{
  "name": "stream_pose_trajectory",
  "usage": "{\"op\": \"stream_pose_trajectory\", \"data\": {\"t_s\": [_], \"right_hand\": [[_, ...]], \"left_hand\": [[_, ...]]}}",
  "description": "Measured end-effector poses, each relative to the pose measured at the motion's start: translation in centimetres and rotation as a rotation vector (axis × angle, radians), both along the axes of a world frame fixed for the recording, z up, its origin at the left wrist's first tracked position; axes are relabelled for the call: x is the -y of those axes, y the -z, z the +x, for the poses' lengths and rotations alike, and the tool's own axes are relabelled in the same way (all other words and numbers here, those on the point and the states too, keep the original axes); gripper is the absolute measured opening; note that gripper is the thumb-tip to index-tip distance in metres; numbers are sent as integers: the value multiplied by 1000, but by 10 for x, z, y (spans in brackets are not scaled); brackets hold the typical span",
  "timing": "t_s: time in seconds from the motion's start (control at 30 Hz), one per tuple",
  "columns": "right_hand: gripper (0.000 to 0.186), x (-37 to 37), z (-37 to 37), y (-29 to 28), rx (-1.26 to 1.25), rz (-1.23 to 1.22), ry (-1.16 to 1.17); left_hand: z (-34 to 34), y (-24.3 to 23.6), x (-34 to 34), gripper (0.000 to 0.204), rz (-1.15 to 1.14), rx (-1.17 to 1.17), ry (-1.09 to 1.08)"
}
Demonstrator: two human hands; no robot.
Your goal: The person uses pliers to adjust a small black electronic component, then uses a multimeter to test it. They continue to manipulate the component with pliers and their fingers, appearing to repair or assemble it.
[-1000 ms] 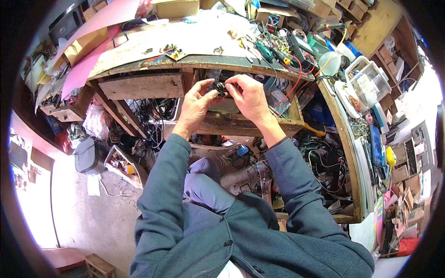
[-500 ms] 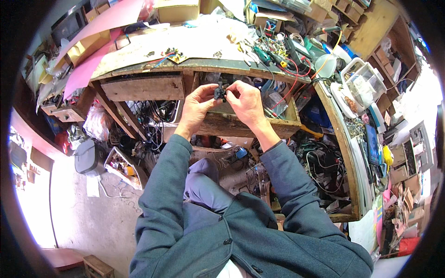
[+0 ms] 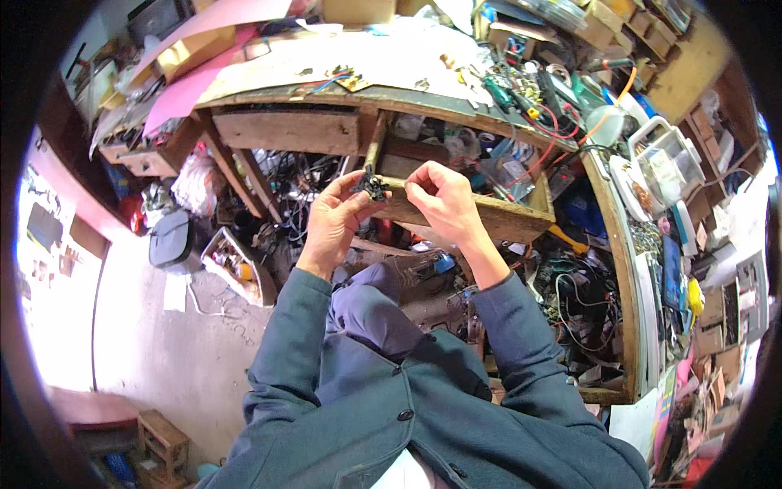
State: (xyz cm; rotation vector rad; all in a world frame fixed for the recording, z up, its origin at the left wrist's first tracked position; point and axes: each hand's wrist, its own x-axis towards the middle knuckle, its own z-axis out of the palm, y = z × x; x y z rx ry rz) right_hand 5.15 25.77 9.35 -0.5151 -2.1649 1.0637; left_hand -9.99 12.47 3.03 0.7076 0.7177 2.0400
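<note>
Between the thumb and fingers of my left hand (image 3: 330, 230) is a small black mechanical part (image 3: 372, 187) with an uneven, jagged outline; its exact kind is too small to make out. My right hand (image 3: 448, 205) is a short way to the right of the part, apart from it. Its thumb and forefinger are pinched together, and whatever they may hold is hidden. Both hands are raised above the front of a pulled-out wooden drawer (image 3: 497, 213) in the workbench.
Tools and red-lead wires crowd the right of the workbench (image 3: 326, 96), near a small wired board (image 3: 350, 80). A clear plastic container (image 3: 668, 163) stands on the side bench. Tangled cables fill the space below. A grey bin (image 3: 172, 243) and a box of odds and ends (image 3: 236, 267) stand on the floor.
My right hand has come away from the black part to the right. My left hand has lowered slightly with the part. The whole view has shifted a little.
</note>
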Motion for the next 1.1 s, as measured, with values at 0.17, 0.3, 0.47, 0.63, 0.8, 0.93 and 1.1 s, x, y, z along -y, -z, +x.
{"op": "stream_pose_trajectory", "data": {"t_s": [0.17, 0.3, 0.47, 0.63, 0.8, 0.93, 1.1], "right_hand": [[13, 40, -7, 5, 33, -116, -128], [14, 62, -19, 17, -19, -118, -189], [12, 76, -18, 32, -63, -282, -283], [26, 88, -13, 26, -97, -479, -466], [29, 86, -10, 42, -92, -456, -454], [22, 86, 0, 37, -40, -554, -407], [15, 86, 8, 46, -125, -661, -333]], "left_hand": [[2, 7, 55, 27, 35, 279, 10], [11, 0, 84, 29, -11, 343, 35], [18, -17, 105, 33, -98, 173, -14], [19, -16, 121, 33, -188, 140, -31], [24, -18, 121, 34, -229, 100, 0], [27, -9, 116, 35, -260, 97, 21], [34, -3, 110, 42, -269, 123, -4]]}}
